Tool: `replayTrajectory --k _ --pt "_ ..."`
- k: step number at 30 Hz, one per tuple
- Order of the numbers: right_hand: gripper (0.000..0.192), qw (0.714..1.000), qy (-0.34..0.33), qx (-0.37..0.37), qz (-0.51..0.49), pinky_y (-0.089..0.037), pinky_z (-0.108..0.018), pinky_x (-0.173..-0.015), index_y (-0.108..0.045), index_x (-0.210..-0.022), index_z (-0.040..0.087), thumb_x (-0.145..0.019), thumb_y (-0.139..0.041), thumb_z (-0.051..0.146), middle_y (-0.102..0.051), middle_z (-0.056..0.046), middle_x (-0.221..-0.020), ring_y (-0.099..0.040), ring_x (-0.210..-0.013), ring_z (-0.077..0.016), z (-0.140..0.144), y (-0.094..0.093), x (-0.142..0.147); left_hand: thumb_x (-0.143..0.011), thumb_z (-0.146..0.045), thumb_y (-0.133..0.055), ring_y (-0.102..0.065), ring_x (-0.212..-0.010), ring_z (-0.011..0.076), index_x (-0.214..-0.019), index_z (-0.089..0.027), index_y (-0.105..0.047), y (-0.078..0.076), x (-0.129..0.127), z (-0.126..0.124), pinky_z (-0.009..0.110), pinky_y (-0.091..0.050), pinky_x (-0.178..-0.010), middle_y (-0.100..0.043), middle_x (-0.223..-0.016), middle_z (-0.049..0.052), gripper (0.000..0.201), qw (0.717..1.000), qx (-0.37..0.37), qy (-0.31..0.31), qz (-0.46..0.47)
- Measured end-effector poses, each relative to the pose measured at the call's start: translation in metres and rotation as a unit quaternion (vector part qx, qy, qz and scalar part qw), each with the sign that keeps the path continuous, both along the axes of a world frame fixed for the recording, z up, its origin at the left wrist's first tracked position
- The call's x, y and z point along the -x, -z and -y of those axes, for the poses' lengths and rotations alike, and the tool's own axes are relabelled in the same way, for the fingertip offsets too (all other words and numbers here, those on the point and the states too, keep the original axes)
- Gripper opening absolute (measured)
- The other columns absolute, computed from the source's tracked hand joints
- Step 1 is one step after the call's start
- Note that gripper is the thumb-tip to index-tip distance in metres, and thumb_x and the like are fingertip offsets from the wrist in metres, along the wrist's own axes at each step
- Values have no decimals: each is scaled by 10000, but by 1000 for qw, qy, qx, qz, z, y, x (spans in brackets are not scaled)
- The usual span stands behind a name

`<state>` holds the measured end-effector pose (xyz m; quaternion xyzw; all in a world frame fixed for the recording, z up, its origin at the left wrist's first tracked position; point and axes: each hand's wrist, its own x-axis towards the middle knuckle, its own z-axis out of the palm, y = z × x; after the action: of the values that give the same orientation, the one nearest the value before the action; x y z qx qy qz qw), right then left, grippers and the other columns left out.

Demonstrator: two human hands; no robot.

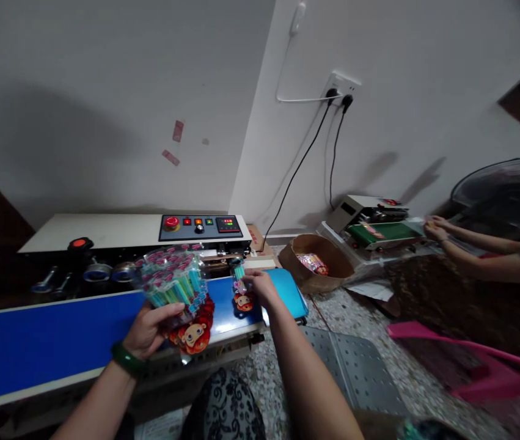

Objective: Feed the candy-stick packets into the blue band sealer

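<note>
My left hand [150,330] grips a fanned stack of clear packets [177,287] with teal sticks and red cartoon faces, held above the blue conveyor belt [49,342]. My right hand [262,287] presses a single packet [242,293] flat on the belt near its right end, just in front of the sealing machine [117,235]. The machine's control panel [201,227] shows a red button and lit displays behind both hands.
A brown basket [333,256] holding packets stands on the floor to the right. Farther right another person's hands [436,231] work at a second sealing machine [369,223]. A pink plastic piece [470,360], a perforated metal plate [355,366] and a fan [511,189] are nearby.
</note>
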<state>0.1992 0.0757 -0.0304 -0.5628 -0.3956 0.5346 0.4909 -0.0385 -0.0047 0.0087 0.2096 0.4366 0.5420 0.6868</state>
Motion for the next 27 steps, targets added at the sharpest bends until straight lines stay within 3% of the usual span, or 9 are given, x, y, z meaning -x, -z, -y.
replayTrajectory --k 3,5,7,9,14,19,24,27 --pt "229 997 32 -73 -8 -467 -242 -594 -581 -748 169 -595 -681 306 -610 -23 -724 -574 -693 -143 13 -20 20 -492 -132 -729 -653 -673 217 -858 -141 -671 2 -4 -2 319 -526 -666 -706 -704 31 370 1000 -11 13 1" --pt "270 992 -23 -111 -53 -485 -272 -671 -595 -854 182 -654 -644 357 -622 -39 -865 -575 -826 -170 29 -35 35 -517 -136 -718 -653 -716 222 -952 -146 -651 2 -7 -2 327 -520 -695 -710 -769 40 440 999 -25 29 8" --pt "246 986 -83 -120 -78 -489 -287 -686 -603 -831 184 -663 -645 359 -625 -40 -891 -573 -839 -177 42 -47 48 -532 -132 -710 -648 -767 231 -991 -146 -638 2 -10 -1 338 -510 -735 -708 -820 51 465 998 -37 46 15" --pt "204 984 -88 -121 -92 -487 -284 -678 -585 -738 178 -655 -657 349 -631 -36 -864 -575 -809 -170 50 -53 59 -542 -122 -705 -644 -797 235 -1011 -146 -630 2 -13 0 342 -505 -754 -705 -855 56 475 998 -42 53 19" --pt "229 976 -35 -124 -176 -461 -271 -667 -476 -757 202 -708 -612 379 -623 -17 -854 -574 -748 -144 52 -48 68 -563 -126 -697 -645 -792 229 -1021 -139 -621 6 -19 0 341 -506 -754 -706 -845 57 465 998 -32 54 23" --pt "227 985 -20 -126 -119 -345 -188 -514 -508 -694 181 -690 -624 377 -461 51 -579 -419 -535 -82 53 -37 72 -542 -114 -716 -643 -811 227 -1025 -152 -616 10 -26 1 329 -504 -761 -699 -892 52 494 997 -49 63 10" --pt "235 980 45 -154 -121 -309 -187 -507 -488 -686 185 -702 -606 388 -423 53 -585 -368 -528 -79 57 -32 77 -541 -138 -722 -640 -820 246 -1052 -141 -602 10 -27 1 349 -502 -767 -697 -890 67 524 997 -42 64 5" --pt "237 978 44 -152 -138 -289 -186 -489 -491 -722 189 -692 -617 387 -412 55 -575 -352 -514 -78 58 -36 75 -540 -132 -726 -639 -822 249 -1096 -149 -574 11 -25 1 364 -499 -773 -691 -917 69 576 996 -49 71 0"
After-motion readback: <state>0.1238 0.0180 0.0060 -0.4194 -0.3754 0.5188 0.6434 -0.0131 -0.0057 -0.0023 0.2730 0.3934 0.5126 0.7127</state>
